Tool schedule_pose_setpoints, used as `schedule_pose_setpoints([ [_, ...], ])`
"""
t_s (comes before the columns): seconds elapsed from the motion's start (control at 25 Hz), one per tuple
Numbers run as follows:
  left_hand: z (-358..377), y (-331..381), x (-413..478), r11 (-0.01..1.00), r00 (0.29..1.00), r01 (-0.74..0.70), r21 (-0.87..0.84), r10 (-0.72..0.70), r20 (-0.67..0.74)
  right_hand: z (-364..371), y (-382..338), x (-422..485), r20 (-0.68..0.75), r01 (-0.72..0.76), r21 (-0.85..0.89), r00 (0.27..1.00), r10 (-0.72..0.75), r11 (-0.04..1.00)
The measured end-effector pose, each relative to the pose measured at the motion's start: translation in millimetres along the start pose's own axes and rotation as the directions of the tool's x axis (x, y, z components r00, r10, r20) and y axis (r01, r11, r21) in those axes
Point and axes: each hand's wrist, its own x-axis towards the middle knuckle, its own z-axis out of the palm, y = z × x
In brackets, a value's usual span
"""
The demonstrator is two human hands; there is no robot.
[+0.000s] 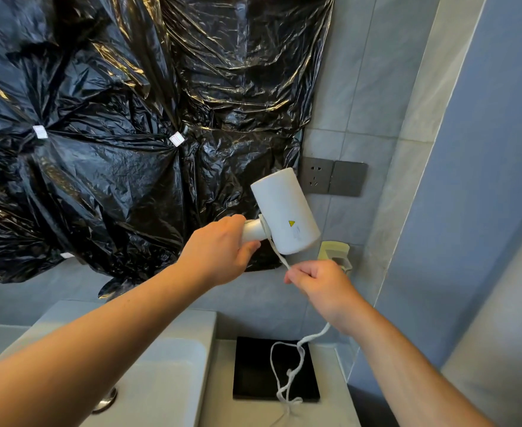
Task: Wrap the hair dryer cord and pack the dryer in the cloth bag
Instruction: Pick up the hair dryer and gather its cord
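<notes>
A white hair dryer (284,211) is held up in front of the wall, barrel tilted up to the left. My left hand (219,251) grips its handle. Its white cord (279,257) runs from the handle base down to my right hand (318,280), which holds it in curled fingers. Below that hand the cord (287,374) hangs in loose kinked loops. A flat black cloth bag (253,368) lies on the counter under the cord.
Crumpled black plastic sheeting (115,118) covers the wall on the left. A dark grey wall socket (333,177) sits right of the dryer, a pale wall holder (335,251) below it. A white basin (167,365) with a metal drain (107,400) lies below left.
</notes>
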Motion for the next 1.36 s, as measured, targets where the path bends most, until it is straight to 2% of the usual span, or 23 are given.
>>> schedule_pose_setpoints([
  [0.08, 3, 2, 2, 0.999, 0.999, 0.021, -0.029, -0.02, 0.047, -4, -2, -1, -0.049, 0.015, -0.018, 0.999, -0.016, 1.0],
  [0.32, 14, 6, 3, 0.974, 1.0, -0.007, 0.225, 0.002, 0.02, -4, -16, -5, 0.031, 0.105, -0.291, 0.994, -0.101, 0.951],
  [0.44, 20, 2, 0, 0.933, 0.987, -0.159, 0.323, 0.152, 0.047, -4, -25, -9, 0.178, 0.197, -0.57, 0.977, -0.115, 0.798],
  [0.52, 19, -3, 1, 0.888, 0.955, -0.296, 0.353, 0.284, 0.085, -13, -39, -9, 0.273, 0.245, -0.676, 0.959, -0.073, 0.695],
  [0.56, 18, -7, 2, 0.859, 0.931, -0.361, 0.362, 0.353, 0.091, -21, -45, -5, 0.314, 0.252, -0.678, 0.949, -0.038, 0.69],
  [0.68, 13, -19, 6, 0.771, 0.862, -0.494, 0.401, 0.494, 0.112, -44, -59, 5, 0.39, 0.194, -0.54, 0.92, 0.039, 0.819],
  [0.88, 2, -29, 9, 0.756, 0.838, -0.52, 0.398, 0.542, 0.065, -57, -72, 19, 0.439, 0.174, -0.37, 0.898, 0.007, 0.913],
  [1.04, -5, -30, 8, 0.712, 0.783, -0.612, 0.344, 0.607, 0.136, -66, -89, 35, 0.382, 0.299, -0.437, 0.916, -0.126, 0.849],
  [1.16, -10, -26, 5, 0.644, 0.702, -0.705, 0.299, 0.694, 0.16, -63, -85, 49, 0.335, 0.38, -0.461, 0.911, -0.239, 0.802],
  [1.24, -16, -23, 2, 0.611, 0.664, -0.74, 0.282, 0.732, 0.156, -58, -75, 56, 0.285, 0.365, -0.378, 0.92, -0.268, 0.851],
  [1.36, -22, -21, -4, 0.587, 0.622, -0.767, 0.26, 0.78, 0.073, -52, -59, 61, 0.197, 0.309, -0.153, 0.94, -0.277, 0.939],
])
